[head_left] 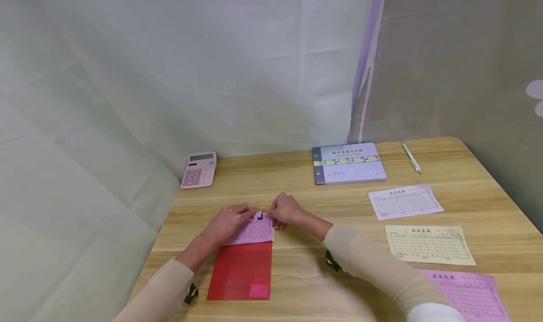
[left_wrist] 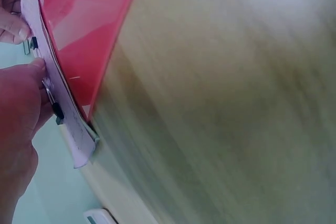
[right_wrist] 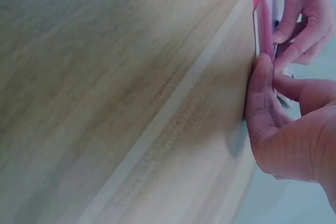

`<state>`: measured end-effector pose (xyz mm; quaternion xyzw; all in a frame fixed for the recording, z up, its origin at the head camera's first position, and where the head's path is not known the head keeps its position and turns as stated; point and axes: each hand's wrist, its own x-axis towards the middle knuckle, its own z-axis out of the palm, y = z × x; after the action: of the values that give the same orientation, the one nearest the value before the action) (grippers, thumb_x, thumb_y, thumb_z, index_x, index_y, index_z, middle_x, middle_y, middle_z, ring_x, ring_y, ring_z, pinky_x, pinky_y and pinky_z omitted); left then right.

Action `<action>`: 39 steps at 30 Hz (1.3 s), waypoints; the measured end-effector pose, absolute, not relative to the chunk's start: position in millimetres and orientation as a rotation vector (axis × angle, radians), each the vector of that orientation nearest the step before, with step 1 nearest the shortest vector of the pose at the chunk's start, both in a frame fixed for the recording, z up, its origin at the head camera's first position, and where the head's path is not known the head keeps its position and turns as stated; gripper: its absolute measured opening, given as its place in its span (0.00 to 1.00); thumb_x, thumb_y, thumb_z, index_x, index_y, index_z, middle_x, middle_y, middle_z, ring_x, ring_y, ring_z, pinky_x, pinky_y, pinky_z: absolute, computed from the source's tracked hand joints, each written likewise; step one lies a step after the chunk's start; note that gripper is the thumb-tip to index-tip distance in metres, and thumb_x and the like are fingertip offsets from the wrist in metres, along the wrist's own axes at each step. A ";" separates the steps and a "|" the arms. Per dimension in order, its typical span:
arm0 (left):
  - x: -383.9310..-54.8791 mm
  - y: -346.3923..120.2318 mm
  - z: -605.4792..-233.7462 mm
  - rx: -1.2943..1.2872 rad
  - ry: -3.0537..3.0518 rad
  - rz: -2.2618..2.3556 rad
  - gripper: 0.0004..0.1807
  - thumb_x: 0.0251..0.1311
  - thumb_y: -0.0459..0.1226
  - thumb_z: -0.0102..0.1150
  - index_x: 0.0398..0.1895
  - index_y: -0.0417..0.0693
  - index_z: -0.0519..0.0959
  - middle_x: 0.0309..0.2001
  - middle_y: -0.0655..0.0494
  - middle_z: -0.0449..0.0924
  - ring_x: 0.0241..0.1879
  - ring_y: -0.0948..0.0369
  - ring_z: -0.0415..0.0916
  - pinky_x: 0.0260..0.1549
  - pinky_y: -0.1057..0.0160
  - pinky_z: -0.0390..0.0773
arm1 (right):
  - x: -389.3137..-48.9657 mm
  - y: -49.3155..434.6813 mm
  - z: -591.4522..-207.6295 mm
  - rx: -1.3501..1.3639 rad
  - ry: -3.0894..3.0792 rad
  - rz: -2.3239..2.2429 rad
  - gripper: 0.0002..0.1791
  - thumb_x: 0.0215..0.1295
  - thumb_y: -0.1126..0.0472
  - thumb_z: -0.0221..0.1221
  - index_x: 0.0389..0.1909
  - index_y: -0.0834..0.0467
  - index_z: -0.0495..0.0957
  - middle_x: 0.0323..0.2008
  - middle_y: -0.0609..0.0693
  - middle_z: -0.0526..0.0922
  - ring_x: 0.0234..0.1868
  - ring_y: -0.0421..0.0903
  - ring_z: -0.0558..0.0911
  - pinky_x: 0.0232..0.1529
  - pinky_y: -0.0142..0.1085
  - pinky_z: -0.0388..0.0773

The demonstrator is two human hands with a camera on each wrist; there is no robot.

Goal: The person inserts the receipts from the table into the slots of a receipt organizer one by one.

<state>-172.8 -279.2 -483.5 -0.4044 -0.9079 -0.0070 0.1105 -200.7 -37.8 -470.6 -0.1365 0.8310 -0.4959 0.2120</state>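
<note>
A red folder lies on the table with a stack of pink printed slips across its far end. A metal clip with black ends sits at the slips' far edge; in the left wrist view its wire and black end stand out from the paper. My left hand holds the clip with thumb and fingers, partly covering it. At the far right corner of the slips, my right hand pinches the stack's edge between thumb and forefinger. The two hands are close together, and their fingertips partly hide the clip.
A pink calculator stands at the back left. Farther right lie a blue-grey account book and a pen. Down the right side are white, yellow and pink printed slips. Curtains hang behind the table.
</note>
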 end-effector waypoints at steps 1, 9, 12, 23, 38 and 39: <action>-172.6 -278.7 -483.5 -1.179 -2.679 -0.031 0.21 0.69 0.28 0.67 0.63 0.47 0.85 0.46 0.53 0.83 0.45 0.56 0.85 0.44 0.57 0.88 | -201.2 -37.5 -469.9 -0.383 2.332 -1.378 0.11 0.70 0.66 0.69 0.27 0.66 0.85 0.17 0.56 0.84 0.13 0.45 0.82 0.17 0.34 0.81; -171.7 -275.8 -482.0 -1.090 -2.784 -0.083 0.19 0.72 0.34 0.67 0.64 0.49 0.85 0.45 0.56 0.83 0.44 0.59 0.84 0.47 0.58 0.87 | -203.5 -33.5 -461.0 -0.480 2.455 -1.271 0.07 0.71 0.64 0.67 0.36 0.64 0.90 0.20 0.56 0.86 0.15 0.39 0.77 0.18 0.29 0.71; -171.3 -275.9 -483.5 -1.084 -2.777 -0.080 0.18 0.72 0.36 0.68 0.63 0.50 0.86 0.45 0.56 0.82 0.44 0.59 0.84 0.46 0.58 0.87 | -200.1 -33.1 -459.8 -0.462 2.361 -1.291 0.07 0.71 0.66 0.67 0.36 0.67 0.90 0.22 0.58 0.87 0.17 0.46 0.83 0.20 0.32 0.80; -169.7 -274.8 -485.0 -1.123 -2.702 -0.048 0.18 0.70 0.28 0.66 0.62 0.44 0.86 0.47 0.52 0.83 0.46 0.57 0.85 0.45 0.57 0.88 | -186.3 -39.6 -470.9 -0.295 2.227 -1.481 0.07 0.68 0.72 0.66 0.30 0.70 0.87 0.18 0.59 0.85 0.19 0.53 0.88 0.22 0.38 0.86; -171.0 -275.3 -486.4 -1.109 -2.711 -0.103 0.17 0.70 0.32 0.68 0.60 0.46 0.87 0.47 0.53 0.84 0.45 0.58 0.85 0.46 0.58 0.87 | -183.4 -41.3 -470.6 -0.234 2.215 -1.511 0.06 0.69 0.73 0.66 0.32 0.71 0.86 0.19 0.59 0.85 0.21 0.55 0.89 0.23 0.38 0.86; -171.0 -275.2 -486.2 -1.104 -2.718 -0.116 0.17 0.70 0.33 0.68 0.60 0.46 0.87 0.46 0.53 0.84 0.45 0.58 0.85 0.46 0.58 0.87 | -183.5 -41.2 -470.6 -0.232 2.212 -1.513 0.06 0.69 0.73 0.66 0.32 0.71 0.86 0.19 0.59 0.85 0.21 0.55 0.89 0.23 0.37 0.86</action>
<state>-171.0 -275.2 -486.2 -0.3741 -0.9209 -0.0391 0.1026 -183.5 -41.2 -470.6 -0.0840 0.8014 -0.5482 0.2240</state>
